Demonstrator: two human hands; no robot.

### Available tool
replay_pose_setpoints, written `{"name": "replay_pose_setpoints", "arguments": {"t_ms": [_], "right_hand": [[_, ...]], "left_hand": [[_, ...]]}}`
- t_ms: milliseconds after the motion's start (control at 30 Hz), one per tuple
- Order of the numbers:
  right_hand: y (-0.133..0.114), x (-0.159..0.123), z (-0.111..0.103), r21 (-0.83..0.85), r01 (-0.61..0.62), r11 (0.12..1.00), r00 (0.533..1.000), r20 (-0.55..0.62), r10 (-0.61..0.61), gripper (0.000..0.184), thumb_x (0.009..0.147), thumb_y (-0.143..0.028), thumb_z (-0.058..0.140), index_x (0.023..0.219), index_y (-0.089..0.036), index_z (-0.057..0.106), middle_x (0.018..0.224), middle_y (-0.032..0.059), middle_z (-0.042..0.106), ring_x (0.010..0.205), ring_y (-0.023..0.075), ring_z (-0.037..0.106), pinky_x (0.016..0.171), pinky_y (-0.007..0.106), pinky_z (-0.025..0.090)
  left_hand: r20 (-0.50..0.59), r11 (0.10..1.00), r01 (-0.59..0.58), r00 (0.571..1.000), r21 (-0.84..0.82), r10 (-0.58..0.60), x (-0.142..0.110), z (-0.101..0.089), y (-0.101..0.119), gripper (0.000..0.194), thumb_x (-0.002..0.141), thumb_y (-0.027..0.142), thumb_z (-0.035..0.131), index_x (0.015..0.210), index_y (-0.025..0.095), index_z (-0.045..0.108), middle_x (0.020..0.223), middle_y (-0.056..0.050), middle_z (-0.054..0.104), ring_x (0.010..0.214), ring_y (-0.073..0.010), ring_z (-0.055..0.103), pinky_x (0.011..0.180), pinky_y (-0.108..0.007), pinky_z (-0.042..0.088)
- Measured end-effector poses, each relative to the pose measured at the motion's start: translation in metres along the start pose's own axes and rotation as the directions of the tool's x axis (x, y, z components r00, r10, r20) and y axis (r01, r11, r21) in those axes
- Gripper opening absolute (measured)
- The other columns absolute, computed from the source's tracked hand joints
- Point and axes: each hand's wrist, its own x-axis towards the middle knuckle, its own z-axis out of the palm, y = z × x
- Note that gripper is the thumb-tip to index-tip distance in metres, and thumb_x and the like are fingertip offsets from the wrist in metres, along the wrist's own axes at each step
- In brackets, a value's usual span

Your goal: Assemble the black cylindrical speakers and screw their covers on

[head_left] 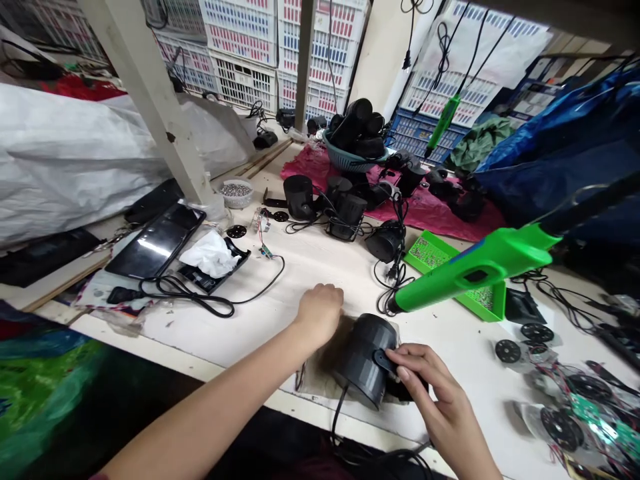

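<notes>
The black cylindrical housing [364, 357] lies on its side at the near edge of the surface [200, 340], on a brownish mat [317, 380], between the 2 hands. Its long axis runs mostly from near to far, with the near end swung a little to the left, so its curved flank faces the right hand [396, 365]. That hand is on the near right and pinches 1 small black piece [383, 361] between thumb and fingers, with only a narrow gap between the tips. The piece sits against the right flank of the housing, roughly midway along it; whether it is already fixed there I cannot tell.

The left hand [320, 313] is just beside the housing, to the far left of it, with its fingers curled in. Whether they close on anything is hidden. Of the 2 hands, the right is the nearer to the small piece and works across the long axis, while the left stands on the opposite side.

A black cable [341, 415] leaves the near end of the housing and drops toward the near edge. Just beyond the far end, to the right, is the tip of a green electric screwdriver [473, 270], whose body slants up to the far right; neither hand touches it. Farther right of the housing, a green tray [500, 301] of small metal parts lies partly behind the screwdriver.
</notes>
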Motion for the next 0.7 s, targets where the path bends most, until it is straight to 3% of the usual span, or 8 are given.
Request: {"name": "replay_pose_setpoints", "arguments": {"t_ms": [167, 300, 367, 433, 500, 567, 633, 700], "right_hand": [[-0.002, -0.001, -0.001, 0.005, -0.032, 0.999, 0.999, 0.035, 0.031, 0.024, 0.092, -0.033, 0.054, 0.11, -0.03, 0.07, 0.104, 0.0076, 0.062, 0.103, 0.0199, 0.061, 0.083, 0.027, 0.051], [-0.004, -0.007, -0.003, 0.02, -0.081, 0.996, 0.991, 0.106, 0.079, 0.027, 0.094, -0.034, 0.051, 0.114, -0.031, 0.068, 0.107, 0.0081, 0.06, 0.105, 0.0213, 0.06, 0.087, 0.03, 0.05], [-0.007, -0.003, -0.005, 0.029, -0.072, 0.997, 0.996, 0.056, 0.07, 0.026, 0.093, -0.034, 0.052, 0.116, -0.032, 0.065, 0.111, 0.0072, 0.06, 0.107, 0.0212, 0.059, 0.092, 0.032, 0.048], [-0.015, 0.012, -0.005, 0.096, -0.042, 0.994, 0.993, -0.102, 0.052, 0.036, 0.092, -0.036, 0.054, 0.127, -0.033, 0.055, 0.122, 0.0072, 0.056, 0.113, 0.0217, 0.056, 0.098, 0.036, 0.046], [-0.025, 0.038, -0.002, 0.221, 0.02, 0.975, 0.966, -0.254, 0.038, 0.056, 0.09, -0.041, 0.057, 0.141, -0.033, 0.036, 0.135, 0.0088, 0.048, 0.121, 0.0232, 0.051, 0.102, 0.041, 0.043], [-0.036, 0.07, 0.003, 0.314, 0.096, 0.945, 0.969, -0.249, -0.015, 0.07, 0.083, -0.045, 0.064, 0.142, -0.032, 0.03, 0.139, 0.01, 0.045, 0.124, 0.0247, 0.049, 0.104, 0.044, 0.041], [-0.046, 0.099, 0.01, 0.397, 0.125, 0.909, 0.977, -0.208, -0.043, 0.057, 0.08, -0.044, 0.067, 0.13, -0.029, 0.043, 0.122, 0.0088, 0.058, 0.108, 0.0248, 0.058, 0.092, 0.046, 0.049], [-0.055, 0.116, 0.015, 0.474, 0.18, 0.862, 0.966, -0.251, -0.063, 0.038, 0.08, -0.041, 0.067, 0.114, -0.028, 0.054, 0.099, 0.0043, 0.064, 0.089, 0.0217, 0.062, 0.08, 0.043, 0.053]], "left_hand": [[0.07, 0.994, 0.01, 0.998, -0.105, -0.002, 0.016, 0.006, -0.003, 0.012, 0.087, 0.026, 0.063, 0.084, 0.015, 0.062, 0.09, -0.003, 0.065, 0.086, -0.0179, 0.062, 0.082, -0.04, 0.05], [0.03, 0.931, -0.022, 0.999, -0.363, 0.035, -0.002, 0.0, 0.002, 0.009, 0.087, 0.015, 0.054, 0.078, 0.019, 0.056, 0.08, -0.002, 0.063, 0.082, -0.0188, 0.061, 0.081, -0.037, 0.048], [0.019, 0.848, -0.011, 1.0, -0.53, 0.025, -0.018, 0.002, 0.008, 0.01, 0.09, 0.019, 0.046, 0.081, 0.021, 0.052, 0.077, -0.001, 0.063, 0.074, -0.0165, 0.062, 0.073, -0.031, 0.049], [0.02, 0.742, 0.025, 1.0, -0.67, -0.016, -0.032, 0.006, 0.013, 0.011, 0.091, 0.026, 0.043, 0.084, 0.021, 0.05, 0.074, 0.0, 0.062, 0.067, -0.0144, 0.061, 0.065, -0.027, 0.049], [0.027, 0.646, 0.063, 0.997, -0.76, -0.066, -0.041, 0.011, 0.015, 0.011, 0.088, 0.03, 0.048, 0.085, 0.02, 0.052, 0.072, 0.001, 0.062, 0.066, -0.0137, 0.061, 0.064, -0.026, 0.049], [0.04, 0.572, 0.09, 0.994, -0.815, -0.1, -0.047, 0.014, 0.015, 0.013, 0.085, 0.03, 0.054, 0.086, 0.018, 0.057, 0.073, 0.0, 0.065, 0.067, -0.0134, 0.061, 0.066, -0.026, 0.049], [0.051, 0.517, 0.104, 0.992, -0.85, -0.115, -0.049, 0.016, 0.014, 0.013, 0.082, 0.029, 0.059, 0.083, 0.017, 0.061, 0.074, -0.001, 0.067, 0.067, -0.0132, 0.061, 0.066, -0.025, 0.048], [0.057, 0.471, 0.107, 0.991, -0.876, -0.118, -0.051, 0.017, 0.012, 0.013, 0.08, 0.029, 0.062, 0.08, 0.016, 0.062, 0.072, -0.002, 0.068, 0.065, -0.0128, 0.061, 0.065, -0.025, 0.048]]}}
